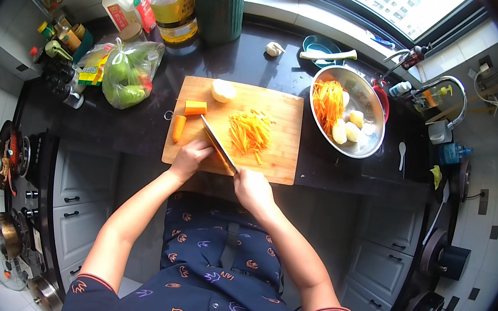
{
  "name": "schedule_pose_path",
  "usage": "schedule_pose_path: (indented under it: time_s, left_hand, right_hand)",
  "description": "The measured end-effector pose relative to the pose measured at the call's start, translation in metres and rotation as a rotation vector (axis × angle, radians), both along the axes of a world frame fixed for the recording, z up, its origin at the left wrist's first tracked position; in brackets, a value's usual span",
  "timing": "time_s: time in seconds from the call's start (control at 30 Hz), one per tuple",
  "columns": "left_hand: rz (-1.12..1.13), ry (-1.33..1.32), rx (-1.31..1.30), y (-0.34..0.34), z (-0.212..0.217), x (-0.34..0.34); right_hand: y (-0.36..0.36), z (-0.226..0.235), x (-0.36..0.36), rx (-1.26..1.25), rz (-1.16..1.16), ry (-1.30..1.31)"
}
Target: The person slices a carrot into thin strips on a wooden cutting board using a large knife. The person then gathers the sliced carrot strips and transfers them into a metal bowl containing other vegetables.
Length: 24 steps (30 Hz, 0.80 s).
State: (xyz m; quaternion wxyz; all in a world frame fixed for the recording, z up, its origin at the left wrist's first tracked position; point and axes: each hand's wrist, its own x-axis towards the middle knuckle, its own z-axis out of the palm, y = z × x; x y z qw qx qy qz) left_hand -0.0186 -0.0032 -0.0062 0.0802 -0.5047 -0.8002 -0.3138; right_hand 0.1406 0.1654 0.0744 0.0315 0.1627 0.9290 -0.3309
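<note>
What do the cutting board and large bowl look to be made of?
Cutting board: probably wood or bamboo, smooth, judging by its warm tan surface. Large bowl: likely polished stainless steel, since its silvery wall shows bright reflections.

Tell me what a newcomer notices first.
The heap of thin orange carrot strips on the rectangular wooden board stands out first. Left of it slants a long metal knife in the right hand. Right of the board, a round silvery metal bowl holds orange strips and pale oval vegetables.
</note>
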Motion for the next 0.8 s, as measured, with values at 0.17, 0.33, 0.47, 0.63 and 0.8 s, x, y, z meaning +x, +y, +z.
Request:
schedule_pose_path:
  time_s: [0.17,0.33,0.47,0.63,0.8]
  left_hand:
    - [0.021,-0.006,0.046,0.001,-0.004,0.004]
    - [0.022,-0.025,0.007,-0.002,-0.004,0.005]
    - [0.017,-0.013,-0.011,-0.005,-0.005,0.005]
    - [0.014,-0.041,0.006,-0.008,-0.012,0.008]
    - [-0.029,-0.027,0.045,-0.006,-0.011,-0.001]
  right_hand:
    - [0.000,0.011,0.009,0.016,0.029,-0.072]
    - [-0.006,-0.023,-0.004,0.012,-0.010,-0.019]
    - [-0.003,-0.022,-0.013,0.001,-0.010,0.027]
    - [0.000,-0.005,0.003,0.010,-0.013,0.064]
    - [-0.003,0.010,0.011,0.052,0.036,-0.093]
